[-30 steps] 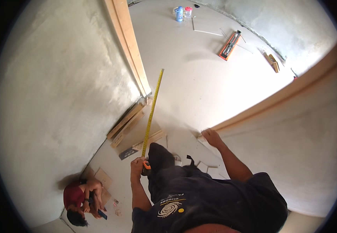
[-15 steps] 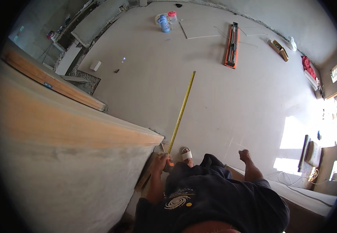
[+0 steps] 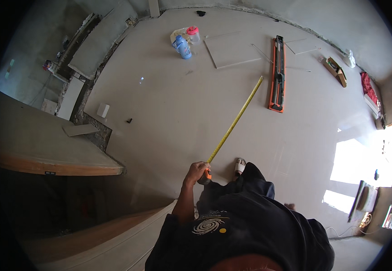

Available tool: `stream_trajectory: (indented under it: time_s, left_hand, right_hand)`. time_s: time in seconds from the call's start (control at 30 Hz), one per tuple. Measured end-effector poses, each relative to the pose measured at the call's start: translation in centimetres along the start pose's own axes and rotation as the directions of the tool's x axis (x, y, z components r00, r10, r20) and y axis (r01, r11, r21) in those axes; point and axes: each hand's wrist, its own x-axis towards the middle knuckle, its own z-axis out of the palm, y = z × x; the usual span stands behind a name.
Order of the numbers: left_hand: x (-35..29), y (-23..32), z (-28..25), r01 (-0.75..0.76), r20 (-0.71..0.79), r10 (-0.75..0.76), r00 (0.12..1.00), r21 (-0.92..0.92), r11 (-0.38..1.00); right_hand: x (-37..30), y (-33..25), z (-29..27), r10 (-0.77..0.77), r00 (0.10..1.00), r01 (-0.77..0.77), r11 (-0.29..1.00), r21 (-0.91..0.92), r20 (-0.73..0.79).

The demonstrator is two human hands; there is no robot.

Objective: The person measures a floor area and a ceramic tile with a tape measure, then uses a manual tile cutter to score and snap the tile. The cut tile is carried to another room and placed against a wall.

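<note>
An orange-and-black tape measure (image 3: 205,177) sits in my left hand (image 3: 197,172), whose fingers are wrapped round its case in front of my body. Its yellow blade (image 3: 235,122) is pulled out, slanting away to the right with its free end near a long orange-and-black tile cutter (image 3: 277,77). The blade stops short of the cutter. Only a small part of my right hand (image 3: 289,206) shows past the edge of my dark shirt, and its fingers are hidden. My sandalled foot (image 3: 240,165) is just right of the tape case.
Tiled floor stretches ahead. Farther off are a blue bottle (image 3: 183,48), a clear jar with a pink lid (image 3: 193,35), a large loose tile (image 3: 229,50) and an open cardboard box (image 3: 335,72). At left, a wall end (image 3: 60,167) juts in beside a rough floor gap (image 3: 97,131).
I have moved forward past the near wall edge. My left hand has carried the tape measure along, and its blade has swung right toward the cutter. My right hand has dropped back, mostly behind my shirt.
</note>
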Motion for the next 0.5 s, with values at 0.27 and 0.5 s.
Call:
stream_trajectory:
  time_s: [0.27, 0.5]
  left_hand:
    - [15.0, 4.6, -7.6, 0.238, -0.094, -0.235, 0.967, 0.02, 0.971]
    - [38.7, 12.6, -16.4, 0.399, 0.174, -0.434, 0.884, 0.207, 0.894]
  right_hand:
    - [10.1, -52.4, -20.7, -0.915, 0.401, 0.845, 0.387, -0.37, -0.041]
    - [16.3, -66.1, -18.9, -0.698, 0.469, 0.808, 0.091, -0.582, 0.541]
